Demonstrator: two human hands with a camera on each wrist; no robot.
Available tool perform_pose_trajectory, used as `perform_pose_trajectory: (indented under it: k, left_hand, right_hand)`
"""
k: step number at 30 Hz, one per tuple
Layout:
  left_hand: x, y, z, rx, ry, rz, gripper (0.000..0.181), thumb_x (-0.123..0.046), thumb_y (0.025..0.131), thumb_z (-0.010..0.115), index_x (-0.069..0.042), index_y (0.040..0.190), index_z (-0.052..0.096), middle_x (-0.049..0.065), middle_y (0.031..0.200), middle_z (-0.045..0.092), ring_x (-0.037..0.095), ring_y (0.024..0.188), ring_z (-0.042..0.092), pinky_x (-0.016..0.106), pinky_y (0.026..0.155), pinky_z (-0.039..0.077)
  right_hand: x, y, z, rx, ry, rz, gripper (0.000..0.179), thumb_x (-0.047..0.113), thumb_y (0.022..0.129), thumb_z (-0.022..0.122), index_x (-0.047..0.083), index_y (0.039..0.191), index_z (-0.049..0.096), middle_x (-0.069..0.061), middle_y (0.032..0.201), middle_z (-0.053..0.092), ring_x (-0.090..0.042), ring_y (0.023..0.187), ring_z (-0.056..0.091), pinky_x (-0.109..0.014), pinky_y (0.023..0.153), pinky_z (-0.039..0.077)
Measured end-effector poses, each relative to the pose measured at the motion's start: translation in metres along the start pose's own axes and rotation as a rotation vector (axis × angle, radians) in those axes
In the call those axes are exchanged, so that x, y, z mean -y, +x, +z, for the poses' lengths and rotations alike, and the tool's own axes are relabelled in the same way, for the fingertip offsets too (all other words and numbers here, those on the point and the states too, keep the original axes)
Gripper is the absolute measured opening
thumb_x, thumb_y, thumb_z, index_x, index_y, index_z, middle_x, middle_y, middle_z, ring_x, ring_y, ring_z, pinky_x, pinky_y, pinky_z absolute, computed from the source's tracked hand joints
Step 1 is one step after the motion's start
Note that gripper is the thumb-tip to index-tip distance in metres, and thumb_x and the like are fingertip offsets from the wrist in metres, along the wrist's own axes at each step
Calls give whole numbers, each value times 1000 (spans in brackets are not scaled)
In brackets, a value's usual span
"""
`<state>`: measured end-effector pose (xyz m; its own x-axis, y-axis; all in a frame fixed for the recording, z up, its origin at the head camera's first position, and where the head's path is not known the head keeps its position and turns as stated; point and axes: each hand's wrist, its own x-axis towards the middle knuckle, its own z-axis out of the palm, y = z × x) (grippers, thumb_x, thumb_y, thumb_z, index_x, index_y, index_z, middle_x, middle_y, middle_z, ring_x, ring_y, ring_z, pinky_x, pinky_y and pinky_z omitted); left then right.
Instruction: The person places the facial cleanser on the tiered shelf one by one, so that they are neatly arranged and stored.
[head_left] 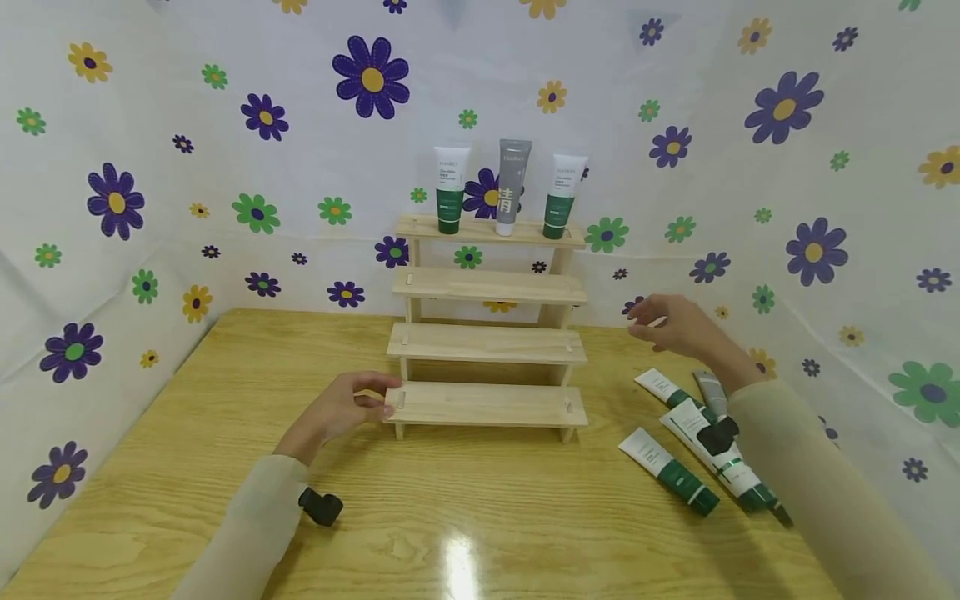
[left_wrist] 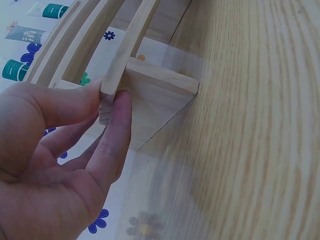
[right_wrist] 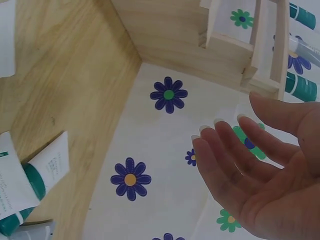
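A stepped wooden display rack [head_left: 486,342] with several shelves stands at the back of the table. My left hand [head_left: 347,410] pinches the left end of its lowest shelf [left_wrist: 125,60] between thumb and fingers. On the top shelf stand a white-and-green tube [head_left: 450,187], a grey tube [head_left: 512,185] and another white-and-green tube [head_left: 564,193], all upright on their caps. My right hand [head_left: 667,325] is raised to the right of the rack, fingers loosely bent and nothing in them. In the right wrist view that hand [right_wrist: 260,175] hangs apart from the rack's side.
Several white-and-green tubes [head_left: 670,471] and a grey tube [head_left: 709,392] lie on the wooden table [head_left: 420,508] at the right, partly behind my right sleeve [head_left: 810,467]. A white cloth with printed flowers [head_left: 300,167] hangs behind and at both sides.
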<state>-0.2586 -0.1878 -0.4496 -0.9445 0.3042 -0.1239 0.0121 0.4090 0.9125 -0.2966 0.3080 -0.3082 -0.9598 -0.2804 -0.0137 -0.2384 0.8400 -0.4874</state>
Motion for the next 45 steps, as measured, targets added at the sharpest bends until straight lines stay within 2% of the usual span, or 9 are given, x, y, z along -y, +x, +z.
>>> perform_pose_trajectory:
  k: [7, 17, 25, 30, 38, 45]
  left_hand:
    - [0, -1, 0, 3, -2, 4, 44, -7, 97, 71, -7, 140, 61, 20, 134, 59, 22, 107, 68, 32, 88, 59]
    - [0, -1, 1, -1, -2, 11, 44, -6, 96, 72, -6, 139, 62, 21, 133, 60, 21, 105, 68, 31, 87, 59]
    - [2, 0, 0, -6, -3, 15, 43, -6, 96, 72, -7, 138, 62, 20, 133, 60, 22, 105, 68, 32, 88, 59]
    - [3, 0, 0, -9, -9, 15, 43, -7, 96, 72, -8, 138, 63, 19, 133, 61, 21, 106, 69, 32, 89, 59]
    - [4, 1, 0, -2, -9, 13, 44, -8, 96, 72, -9, 139, 62, 19, 133, 60, 21, 106, 68, 33, 89, 59]
    - [3, 1, 1, -7, -3, 7, 43, -9, 96, 72, -10, 139, 63, 18, 134, 60, 22, 107, 68, 32, 89, 59]
  right_hand:
    - [-12, -8, 9, 28, -17, 1, 38, 15, 101, 66, -11, 128, 59, -36, 123, 65, -40, 97, 71, -44, 76, 64]
    - [-23, -18, 14, 115, -4, 38, 41, 18, 101, 66, -10, 130, 57, -35, 124, 66, -32, 95, 72, -43, 77, 64]
    - [-29, -26, 19, 149, -15, 26, 41, 16, 99, 69, -11, 127, 58, -35, 119, 68, -35, 91, 73, -41, 70, 64]
    - [-33, -29, 23, 201, -31, 45, 40, 16, 99, 70, -10, 127, 58, -34, 118, 68, -30, 90, 72, -42, 72, 64]
    - [-40, -36, 26, 323, -5, 55, 36, 15, 99, 69, -11, 123, 60, -30, 113, 69, -31, 91, 73, -40, 70, 64]
    - [-45, -42, 27, 376, 4, 89, 39, 15, 97, 72, -11, 123, 60, -27, 113, 70, -26, 92, 72, -42, 72, 64]
